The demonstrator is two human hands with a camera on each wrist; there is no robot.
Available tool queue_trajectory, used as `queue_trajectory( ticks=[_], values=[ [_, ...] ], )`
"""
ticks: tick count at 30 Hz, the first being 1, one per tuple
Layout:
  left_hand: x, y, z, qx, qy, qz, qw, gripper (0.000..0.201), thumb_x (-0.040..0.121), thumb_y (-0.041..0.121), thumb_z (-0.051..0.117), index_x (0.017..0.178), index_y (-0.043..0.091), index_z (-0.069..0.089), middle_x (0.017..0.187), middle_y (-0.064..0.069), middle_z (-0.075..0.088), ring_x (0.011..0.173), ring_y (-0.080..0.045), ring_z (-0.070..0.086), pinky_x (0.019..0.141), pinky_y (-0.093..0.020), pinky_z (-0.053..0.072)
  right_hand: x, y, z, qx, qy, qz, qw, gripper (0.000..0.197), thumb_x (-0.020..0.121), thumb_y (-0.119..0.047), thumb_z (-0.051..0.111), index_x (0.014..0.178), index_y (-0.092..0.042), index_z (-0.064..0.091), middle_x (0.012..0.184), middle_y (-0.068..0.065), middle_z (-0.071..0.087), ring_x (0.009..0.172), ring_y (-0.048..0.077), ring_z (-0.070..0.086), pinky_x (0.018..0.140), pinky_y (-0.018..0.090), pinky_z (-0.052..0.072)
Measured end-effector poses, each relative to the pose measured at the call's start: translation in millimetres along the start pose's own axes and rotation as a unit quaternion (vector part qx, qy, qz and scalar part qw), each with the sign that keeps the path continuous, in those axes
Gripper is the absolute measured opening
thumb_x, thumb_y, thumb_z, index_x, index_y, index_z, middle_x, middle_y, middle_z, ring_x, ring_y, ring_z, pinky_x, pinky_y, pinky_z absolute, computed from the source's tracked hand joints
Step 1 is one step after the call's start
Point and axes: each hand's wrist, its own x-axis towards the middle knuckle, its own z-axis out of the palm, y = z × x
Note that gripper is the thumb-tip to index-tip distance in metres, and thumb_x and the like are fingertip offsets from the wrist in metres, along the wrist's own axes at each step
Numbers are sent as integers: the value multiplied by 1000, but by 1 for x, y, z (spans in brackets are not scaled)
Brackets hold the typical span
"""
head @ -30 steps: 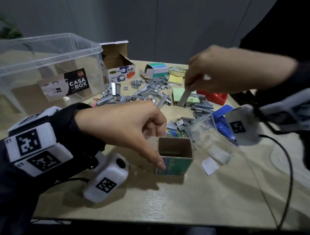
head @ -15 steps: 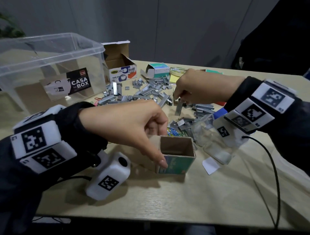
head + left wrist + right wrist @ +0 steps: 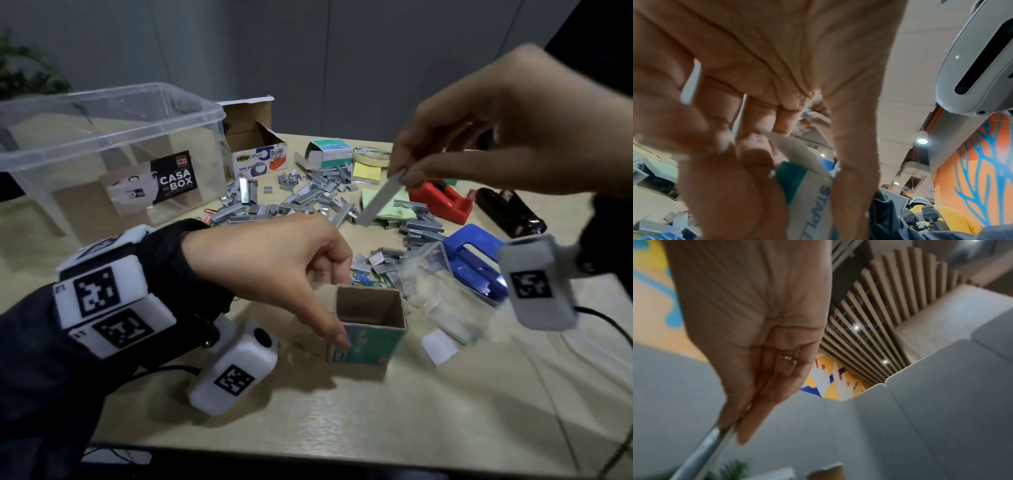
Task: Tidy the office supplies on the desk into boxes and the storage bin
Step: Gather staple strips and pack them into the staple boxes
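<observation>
A small open staples box (image 3: 368, 329) stands upright near the desk's front, its teal label (image 3: 809, 199) facing me. My left hand (image 3: 294, 270) holds it steady, thumb on the near side and fingers curled at its left rim. My right hand (image 3: 479, 126) is raised above and right of the box, pinching a long silver staple strip (image 3: 378, 200) by its upper end; the strip (image 3: 701, 449) slants down to the left. A heap of loose staple strips (image 3: 308, 198) covers the middle of the desk.
A clear storage bin (image 3: 102, 150) stands at the back left, beside an open tape dispenser carton (image 3: 255, 147). Further right lie a small teal box (image 3: 330, 154), a tape roll (image 3: 371, 156), sticky notes (image 3: 368, 169), a red tape dispenser (image 3: 442, 198), a black stapler (image 3: 507, 212), a blue hole punch (image 3: 472, 260), a clear plastic case (image 3: 442, 291) and coloured paper clips (image 3: 363, 279).
My right hand dipped to the staple heap, took a strip, and has lifted it up and to the right. The left hand stays on the small box.
</observation>
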Motion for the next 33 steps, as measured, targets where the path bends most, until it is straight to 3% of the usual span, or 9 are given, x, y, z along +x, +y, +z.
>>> queue_trajectory(
  ticks=[6,9,12,17,21,26,28,30,33],
  values=[
    [0,0,0,19,15,13,1000,35,60,36,90,76,17,66,66,-9,62,48,-6,43,46,-24,33,-12,-23,9,0,-129,-91,987,12,94,-35,66,97,-28,75,83,-19,68,74,-7,64,67,7,45],
    [-1,2,1,29,21,16,999,35,58,34,91,76,16,66,62,-6,57,47,-5,41,44,-18,31,-12,-23,26,-11,-151,-113,982,13,92,-32,63,96,-29,75,88,-18,68,77,-4,63,66,20,50],
    [-2,3,1,46,39,19,998,36,56,33,92,65,21,59,52,7,46,44,-5,39,41,-11,28,-12,-21,46,-40,-149,-135,979,12,92,-33,63,95,-32,74,92,-17,67,79,2,61,56,34,48],
    [-3,3,2,54,41,23,997,45,55,33,92,55,22,48,47,8,44,41,-6,37,40,-11,26,-11,-18,67,-72,-139,-190,969,13,87,-26,66,90,-31,78,85,-12,69,76,9,58,52,25,40],
    [-3,2,2,41,19,29,999,45,58,34,91,57,22,48,47,8,45,41,-5,36,41,-13,27,-12,-15,65,-61,-198,-171,963,15,85,-26,64,86,-36,77,84,-15,67,80,15,62,51,36,47],
    [-1,0,4,31,8,36,999,43,58,38,90,60,21,50,49,5,48,42,-6,38,41,-15,28,-4,-12,59,-70,-286,-128,947,19,87,-38,61,96,-51,71,93,-26,67,84,5,62,54,25,43],
    [-1,0,4,32,6,42,999,42,59,39,89,62,20,53,51,1,51,43,-8,41,41,-18,30,-2,-10,59,-67,-289,-136,945,21,89,-40,56,100,-52,70,96,-26,67,85,5,63,57,22,44],
    [-3,1,4,51,7,52,997,41,60,41,88,65,17,56,54,-3,54,44,-10,43,42,-21,32,-1,-12,54,-30,-280,-136,950,22,90,-37,57,102,-46,73,97,-23,69,85,6,64,63,25,48],
    [-8,4,9,116,42,76,990,41,58,48,86,68,20,58,58,2,56,49,-8,50,44,-21,37,-2,-13,32,37,-215,-114,969,17,93,-33,63,105,-35,75,95,-15,72,84,8,68,68,25,50]
  ],
)
